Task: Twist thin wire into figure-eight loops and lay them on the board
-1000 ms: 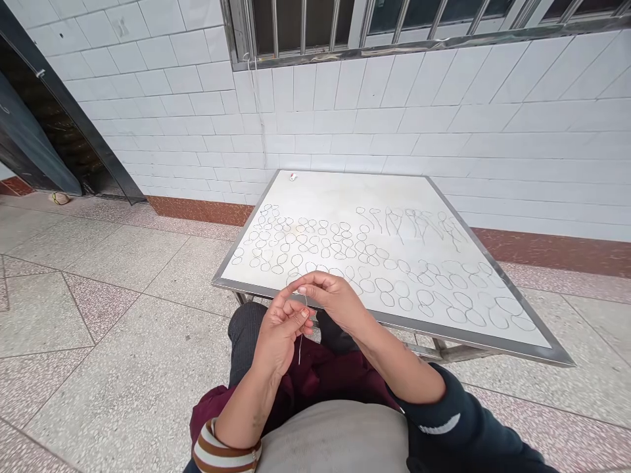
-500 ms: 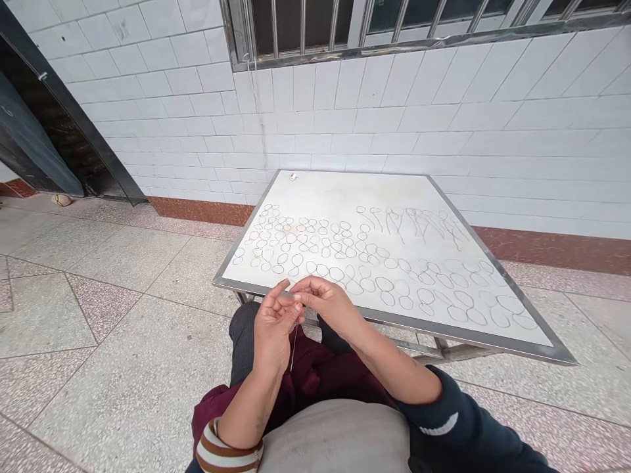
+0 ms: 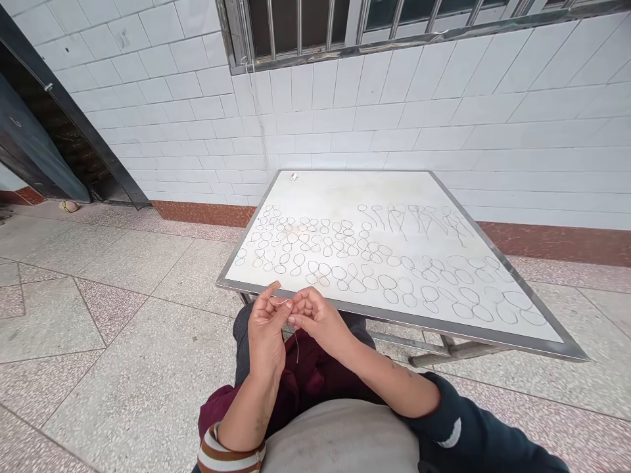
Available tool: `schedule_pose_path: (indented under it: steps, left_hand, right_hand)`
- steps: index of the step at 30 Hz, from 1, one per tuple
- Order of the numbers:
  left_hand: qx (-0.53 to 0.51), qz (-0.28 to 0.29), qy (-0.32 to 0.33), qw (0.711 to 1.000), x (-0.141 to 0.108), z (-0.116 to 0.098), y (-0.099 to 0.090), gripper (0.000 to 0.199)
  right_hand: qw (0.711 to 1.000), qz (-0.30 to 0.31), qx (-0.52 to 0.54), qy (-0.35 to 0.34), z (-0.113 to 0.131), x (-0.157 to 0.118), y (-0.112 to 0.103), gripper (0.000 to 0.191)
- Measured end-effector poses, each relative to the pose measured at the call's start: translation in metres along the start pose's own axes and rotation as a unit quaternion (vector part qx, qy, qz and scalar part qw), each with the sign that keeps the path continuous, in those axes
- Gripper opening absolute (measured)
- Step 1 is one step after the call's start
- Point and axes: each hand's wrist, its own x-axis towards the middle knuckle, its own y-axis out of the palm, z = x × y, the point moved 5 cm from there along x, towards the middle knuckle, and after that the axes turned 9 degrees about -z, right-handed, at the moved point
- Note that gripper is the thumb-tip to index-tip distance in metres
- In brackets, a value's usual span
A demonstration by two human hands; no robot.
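Note:
A thin pale wire [image 3: 298,348] hangs from between my hands, over my lap at the table's near edge. My left hand [image 3: 267,323] pinches it between thumb and fingers, and part of it curves across the fingers. Fingertips of my right hand [image 3: 315,318] are closed on the same wire, touching the left thumb. Beyond them, many thin wire loops [image 3: 388,282] lie in rows on the white tabletop [image 3: 325,190]. Toward the right back are loops with long loose tails [image 3: 397,220].
A small white and red object [image 3: 294,177] lies at the table's back left corner. Behind the table stands a tiled wall [image 3: 335,141] with a barred window [image 3: 300,29]. A dark door [image 3: 39,141] is at the left.
Both hands have shifted slightly left and down. The wire now curves visibly across the left fingers, and its hanging end has swung a little right. The view has turned slightly.

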Motion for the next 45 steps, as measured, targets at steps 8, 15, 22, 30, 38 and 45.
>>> schedule_pose_path:
  steps: [8, 15, 22, 30, 38, 45]
  left_hand:
    - [0.072, 0.008, 0.017, 0.997, -0.001, -0.013, -0.003, 0.045]
    - [0.102, 0.025, 0.082, 0.991, 0.0, -0.018, -0.007, 0.039]
    - [0.109, 0.012, 0.072, 0.991, -0.002, -0.012, -0.006, 0.047]
    - [0.171, -0.013, 0.099, 0.98, 0.003, -0.02, -0.007, 0.038]
    - [0.188, 0.002, 0.081, 0.979, 0.004, -0.025, -0.007, 0.045]
    - [0.15, -0.014, 0.092, 0.984, 0.004, -0.024, -0.011, 0.053]
  right_hand:
    - [1.0, -0.03, -0.003, -0.005, -0.004, 0.0, -0.004, 0.019]
    - [0.995, -0.065, -0.067, -0.028, -0.004, -0.002, -0.006, 0.016]
    - [0.994, -0.074, -0.073, -0.035, -0.003, 0.0, -0.006, 0.014]
    - [0.983, -0.06, -0.138, -0.103, -0.001, -0.003, -0.005, 0.006]
    - [0.934, -0.033, -0.295, -0.199, 0.008, -0.009, -0.002, 0.01]
    - [0.889, 0.011, -0.368, -0.272, 0.007, -0.009, 0.004, 0.02]
